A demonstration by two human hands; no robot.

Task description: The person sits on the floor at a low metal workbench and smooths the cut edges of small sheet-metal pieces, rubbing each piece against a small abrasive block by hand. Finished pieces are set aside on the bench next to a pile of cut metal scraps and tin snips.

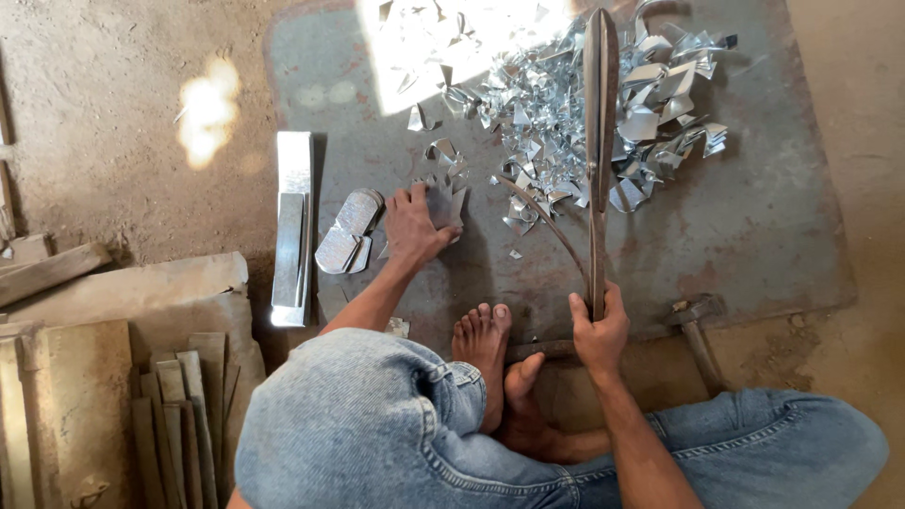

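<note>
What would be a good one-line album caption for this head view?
Seated on the floor, left hand on a metal piece, right hand gripping long shears beside shiny scrap.

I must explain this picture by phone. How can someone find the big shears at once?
Start at the grey metal sheet on the floor. The big shears stand across its scrap pile, handle in the right hand. Unlike the bright curled offcuts, they are long, dark and straight.
</note>
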